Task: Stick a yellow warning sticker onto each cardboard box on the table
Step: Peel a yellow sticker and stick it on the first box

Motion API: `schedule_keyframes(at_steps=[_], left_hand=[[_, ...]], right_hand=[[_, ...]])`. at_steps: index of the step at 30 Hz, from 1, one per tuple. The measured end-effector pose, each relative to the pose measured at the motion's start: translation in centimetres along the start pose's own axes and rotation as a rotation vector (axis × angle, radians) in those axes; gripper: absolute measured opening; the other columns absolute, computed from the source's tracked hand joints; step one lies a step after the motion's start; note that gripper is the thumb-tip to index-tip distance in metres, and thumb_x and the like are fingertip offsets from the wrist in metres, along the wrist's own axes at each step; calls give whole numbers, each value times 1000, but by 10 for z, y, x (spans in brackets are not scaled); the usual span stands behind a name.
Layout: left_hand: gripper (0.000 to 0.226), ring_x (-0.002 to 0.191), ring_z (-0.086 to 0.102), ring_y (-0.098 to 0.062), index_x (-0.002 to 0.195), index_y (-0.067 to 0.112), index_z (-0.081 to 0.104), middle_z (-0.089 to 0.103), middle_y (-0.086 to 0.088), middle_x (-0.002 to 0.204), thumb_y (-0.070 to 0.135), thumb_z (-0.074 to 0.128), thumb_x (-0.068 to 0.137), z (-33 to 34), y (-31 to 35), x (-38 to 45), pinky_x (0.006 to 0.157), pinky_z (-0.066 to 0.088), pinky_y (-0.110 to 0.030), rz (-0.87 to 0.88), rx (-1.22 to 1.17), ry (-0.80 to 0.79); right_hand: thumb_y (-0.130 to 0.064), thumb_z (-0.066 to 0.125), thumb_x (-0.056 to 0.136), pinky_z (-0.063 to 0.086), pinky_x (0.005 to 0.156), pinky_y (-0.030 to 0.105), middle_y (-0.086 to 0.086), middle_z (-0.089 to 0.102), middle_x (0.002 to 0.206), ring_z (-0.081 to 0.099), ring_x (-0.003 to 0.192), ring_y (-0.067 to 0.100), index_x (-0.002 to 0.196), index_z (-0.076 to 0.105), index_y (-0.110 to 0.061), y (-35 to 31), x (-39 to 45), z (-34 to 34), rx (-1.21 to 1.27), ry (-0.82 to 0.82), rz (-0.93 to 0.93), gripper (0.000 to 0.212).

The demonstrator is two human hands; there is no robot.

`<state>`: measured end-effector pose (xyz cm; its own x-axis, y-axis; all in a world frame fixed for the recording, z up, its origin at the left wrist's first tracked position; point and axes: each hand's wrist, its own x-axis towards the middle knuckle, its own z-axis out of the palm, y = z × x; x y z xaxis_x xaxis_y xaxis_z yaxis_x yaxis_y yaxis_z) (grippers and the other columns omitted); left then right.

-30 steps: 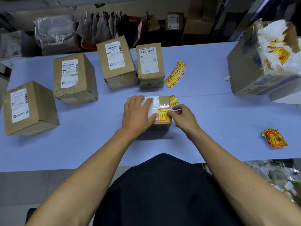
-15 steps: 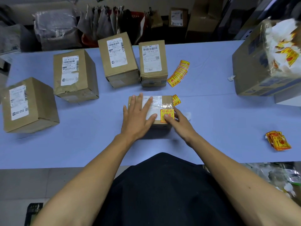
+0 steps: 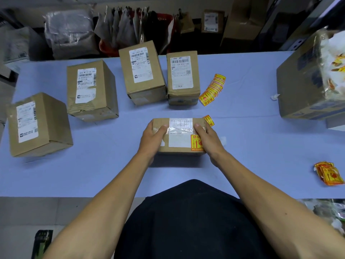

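- Gripping the small box (image 3: 178, 136) from both ends now: the left hand (image 3: 152, 140) wraps its left end and the right hand (image 3: 206, 139) wraps its right end, thumbs lying over the top edge. Half a second back the left palm was flat on top, fingers spread, while the right fingertips rubbed the sticker down.
- So the yellow warning sticker (image 3: 196, 143) is on. It sits flat on the near right corner of the top face, partly under the right hand, right beside the white label (image 3: 180, 134).
- Fingers: both hands are curled closed round the box ends, not pinching anything else. The far fingertips are hidden behind the box, so can't say how tight.
- My guess is the pressing step is over and this box is about to get shifted out of the way.
- Still to do: 4 other cardboard boxes (image 3: 91, 90) stand in an arc further back on the table (image 3: 252, 146), and I can't spot yellow on any of them from here.
- Supplies look fine: a fanned row of stickers (image 3: 212, 89) lies just right of the rear boxes, 1 loose sticker (image 3: 209, 120) is just beside the held box's far right corner, and another sticker pile (image 3: 329, 173) sits well off to the right near the table edge.
- The big open carton (image 3: 302, 86) at far right holds what looks like peeled backing scraps.
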<state>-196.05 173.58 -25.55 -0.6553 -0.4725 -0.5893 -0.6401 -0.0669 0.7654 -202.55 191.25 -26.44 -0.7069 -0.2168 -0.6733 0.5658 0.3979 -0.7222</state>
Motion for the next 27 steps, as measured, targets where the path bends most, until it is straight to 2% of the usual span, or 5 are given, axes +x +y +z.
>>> schedule_keyframes(at_steps=[5,7,14,21,27], left_hand=[[66,105,69,-14,137,30,50,69,5,121,59,62,80,12,26,3,93,57,-43,66,-28,-40],[73,108,68,-12,137,32,50,70,9,121,64,62,72,29,46,4,96,55,-42,125,-26,-67],[27,96,69,-6,117,29,59,71,8,109,39,63,93,122,96,18,92,56,-37,215,-51,-214],[22,97,67,-11,117,32,59,69,11,105,39,58,96,204,129,47,85,54,-31,205,75,-302],[30,96,70,-13,121,23,60,72,3,109,38,60,96,245,132,67,85,56,-33,142,119,-340]], right_hand=[[-49,42,103,56,82,27,-6,71,114,71,98,10,132,49,-38,-21,-9,-28,85,36,-78,32],[-52,45,101,56,88,31,-8,72,116,71,101,10,133,54,-36,-28,-6,-51,122,78,-119,36],[-39,45,105,52,67,19,-10,71,111,69,91,2,125,59,-32,-46,9,-143,172,195,-148,26],[-44,47,102,51,74,23,-4,72,114,69,95,8,136,57,-27,-41,45,-213,223,302,-89,39],[-40,50,102,45,60,14,-13,69,89,64,75,-1,116,64,-25,-25,71,-238,267,381,-35,25]])
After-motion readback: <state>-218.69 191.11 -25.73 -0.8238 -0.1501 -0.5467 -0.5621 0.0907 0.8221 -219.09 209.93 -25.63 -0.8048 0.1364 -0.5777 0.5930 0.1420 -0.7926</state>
